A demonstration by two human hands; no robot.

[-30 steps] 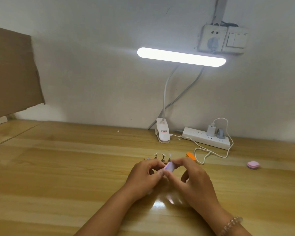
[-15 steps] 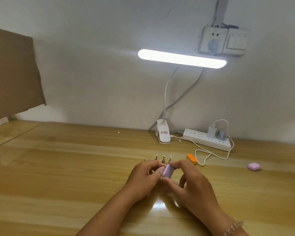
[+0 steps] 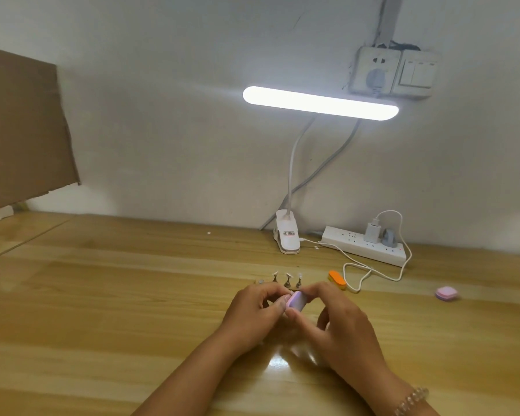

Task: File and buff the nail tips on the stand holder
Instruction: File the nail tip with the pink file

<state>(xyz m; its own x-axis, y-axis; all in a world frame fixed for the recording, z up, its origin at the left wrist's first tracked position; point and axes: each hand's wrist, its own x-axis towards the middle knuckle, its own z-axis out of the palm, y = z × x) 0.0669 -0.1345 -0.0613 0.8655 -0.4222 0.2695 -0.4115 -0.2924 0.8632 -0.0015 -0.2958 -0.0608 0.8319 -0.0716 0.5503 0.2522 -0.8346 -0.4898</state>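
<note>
A row of small nail tips on metal stands [image 3: 287,280] sits on the wooden table [image 3: 132,295], just beyond my hands. My right hand [image 3: 336,322] pinches a small lilac buffer block [image 3: 386,301] between thumb and forefinger. My left hand [image 3: 255,310] has its fingers curled and pinches something small against the block; my fingers hide what it is. The two hands meet at the block, a little above the tabletop.
An orange buffer block [image 3: 337,280] lies right of the stands. A pink block [image 3: 446,293] lies at the far right. A clip lamp [image 3: 288,235], a power strip [image 3: 365,245] and a white cable [image 3: 373,271] are at the back. Cardboard [image 3: 21,130] leans at the left.
The lilac block has tilted and shifted slightly in my right hand's pinch. Both hands stay together at the same place.
</note>
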